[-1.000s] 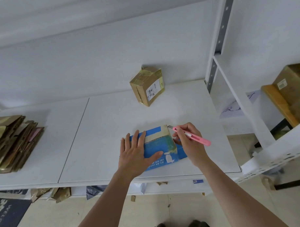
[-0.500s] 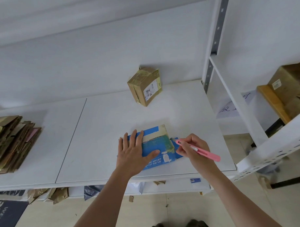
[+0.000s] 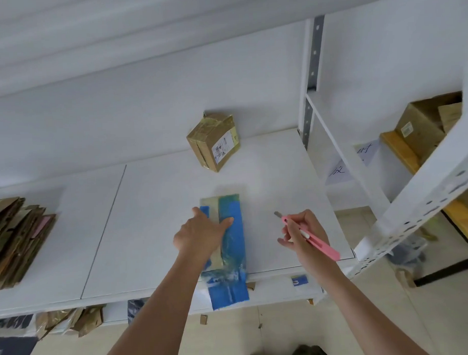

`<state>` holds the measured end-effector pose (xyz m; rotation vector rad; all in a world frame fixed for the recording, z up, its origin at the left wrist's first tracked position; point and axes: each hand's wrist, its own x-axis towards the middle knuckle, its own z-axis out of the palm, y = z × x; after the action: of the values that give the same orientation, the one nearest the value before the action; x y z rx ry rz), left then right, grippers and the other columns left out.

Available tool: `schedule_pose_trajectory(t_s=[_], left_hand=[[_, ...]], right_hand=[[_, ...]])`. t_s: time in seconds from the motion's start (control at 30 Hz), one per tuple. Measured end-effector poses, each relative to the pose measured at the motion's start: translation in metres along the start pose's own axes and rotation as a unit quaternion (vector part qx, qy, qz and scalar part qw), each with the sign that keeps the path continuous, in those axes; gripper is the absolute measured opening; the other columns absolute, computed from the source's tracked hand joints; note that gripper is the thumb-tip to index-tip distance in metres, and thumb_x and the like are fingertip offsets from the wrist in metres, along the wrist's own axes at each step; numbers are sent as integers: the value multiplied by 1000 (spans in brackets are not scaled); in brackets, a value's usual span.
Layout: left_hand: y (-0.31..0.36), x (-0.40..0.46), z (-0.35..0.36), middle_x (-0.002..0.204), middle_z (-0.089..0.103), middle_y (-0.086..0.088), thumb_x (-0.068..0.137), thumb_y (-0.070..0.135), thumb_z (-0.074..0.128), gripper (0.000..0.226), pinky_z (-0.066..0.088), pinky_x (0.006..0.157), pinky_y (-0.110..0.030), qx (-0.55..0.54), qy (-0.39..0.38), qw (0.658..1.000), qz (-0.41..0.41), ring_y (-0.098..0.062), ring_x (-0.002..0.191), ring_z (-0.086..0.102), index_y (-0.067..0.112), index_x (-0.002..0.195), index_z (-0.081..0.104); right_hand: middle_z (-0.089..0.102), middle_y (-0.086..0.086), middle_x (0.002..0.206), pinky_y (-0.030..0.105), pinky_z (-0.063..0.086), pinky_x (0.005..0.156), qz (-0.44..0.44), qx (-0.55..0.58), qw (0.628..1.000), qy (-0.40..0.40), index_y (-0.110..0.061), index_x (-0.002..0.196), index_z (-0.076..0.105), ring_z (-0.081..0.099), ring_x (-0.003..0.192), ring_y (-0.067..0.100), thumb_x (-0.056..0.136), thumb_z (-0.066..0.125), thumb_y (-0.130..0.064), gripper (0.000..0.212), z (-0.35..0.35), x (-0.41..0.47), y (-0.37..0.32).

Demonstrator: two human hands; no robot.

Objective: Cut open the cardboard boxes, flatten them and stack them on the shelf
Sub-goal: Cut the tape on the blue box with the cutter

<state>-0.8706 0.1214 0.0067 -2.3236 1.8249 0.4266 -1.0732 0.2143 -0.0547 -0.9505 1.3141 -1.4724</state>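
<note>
A blue box [image 3: 231,246] with a pale tape strip lies lengthwise on the white shelf [image 3: 155,233], its near end hanging over the front edge. My left hand [image 3: 201,234] grips its far half, thumb on top. My right hand [image 3: 302,234] holds a pink box cutter [image 3: 310,237] to the right of the box, blade out and clear of it. A taped brown box [image 3: 214,142] with a white label stands tilted at the back of the shelf. A stack of flattened cardboard [image 3: 16,238] lies at the shelf's left end.
A white upright post [image 3: 310,76] and a perforated rail [image 3: 424,200] bound the shelf on the right. Beyond them sit an open brown carton [image 3: 424,123] and a paper sheet [image 3: 359,159]. Cardboard scraps [image 3: 70,319] lie on the lower level.
The blue box has been turned from lying across the shelf to lengthwise, its near end now over the front edge. My right hand drew the cutter away to the right.
</note>
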Motion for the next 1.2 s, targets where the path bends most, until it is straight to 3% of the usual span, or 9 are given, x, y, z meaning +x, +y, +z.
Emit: schedule_pose_trajectory(t_s=[0.17, 0.33, 0.5, 0.57, 0.63, 0.7, 0.77, 0.97, 1.2], left_hand=[[-9, -8, -2, 81, 66, -9, 99, 56, 35, 54, 49, 52, -29, -170, -14, 985, 3, -27, 47, 67, 36, 146, 20], [-8, -11, -4, 85, 68, -13, 100, 51, 39, 50, 36, 28, -19, -237, 1, 970, -48, -19, 35, 61, 11, 130, 35], [-6, -11, 2, 96, 64, -3, 96, 56, 47, 47, 45, 64, -31, -57, 92, 994, 7, -22, 78, 62, 11, 108, 51], [-8, -6, 6, 127, 52, -6, 100, 51, 42, 48, 45, 90, -38, 13, 147, 983, 113, -26, 115, 51, 17, 133, 47], [-11, 2, 9, 160, 20, -1, 104, 49, 31, 56, 18, 120, -42, 24, 100, 964, 244, -25, 149, 16, 26, 154, 23], [-12, 8, 6, 165, 3, 5, 97, 64, 33, 76, 1, 122, -45, 11, 12, 960, 278, -21, 152, -5, 27, 158, 8], [-10, 13, 6, 163, 9, 0, 76, 86, 38, 108, 1, 121, -48, 86, 8, 952, 293, -26, 151, 1, 24, 158, 5], [-1, 23, 7, 140, 44, -4, 56, 97, 28, 128, 36, 107, -37, 144, 50, 947, 282, -24, 127, 39, 15, 154, 20], [-12, 25, 37, 163, -20, -8, 64, 92, -1, 113, -9, 120, -38, 67, 15, 965, 252, -26, 150, -18, 27, 154, -20]], right_hand=[[63, 7, 84, 42, 62, 71, 5, -12, 1000, -3, -18, 99, 55, 67, 77, 16, 99, 56, -20, 2, 5, -12, 8], [67, 0, 94, 43, 62, 72, 21, 12, 1000, -5, -19, 98, 53, 72, 93, 19, 97, 57, -26, 8, 24, -21, 10], [65, 7, 95, 56, 59, 75, -19, -8, 999, 39, -14, 100, 50, 70, 95, 30, 100, 54, -25, 12, 41, -7, 4], [64, 12, 95, 60, 57, 76, -2, -12, 999, 49, -13, 99, 50, 69, 95, 33, 101, 54, -21, 9, 42, 6, 3], [64, 15, 97, 59, 57, 77, 17, -5, 999, 50, -10, 99, 49, 70, 96, 30, 101, 53, -20, 11, 42, 17, 2], [65, 18, 100, 54, 60, 77, 32, 27, 998, 47, -7, 101, 47, 72, 96, 24, 101, 53, -19, 14, 40, 24, 2], [66, 20, 102, 47, 62, 75, 32, 39, 998, 38, -5, 102, 47, 73, 95, 21, 100, 53, -19, 15, 39, 28, 3], [67, 23, 98, 51, 60, 80, 56, 58, 996, 46, -5, 99, 50, 72, 96, 28, 100, 53, -12, 8, 39, 36, 8], [64, 19, 95, 64, 55, 81, 32, 31, 998, 33, -2, 99, 53, 68, 97, 30, 100, 56, -16, 15, 41, 40, 10]])
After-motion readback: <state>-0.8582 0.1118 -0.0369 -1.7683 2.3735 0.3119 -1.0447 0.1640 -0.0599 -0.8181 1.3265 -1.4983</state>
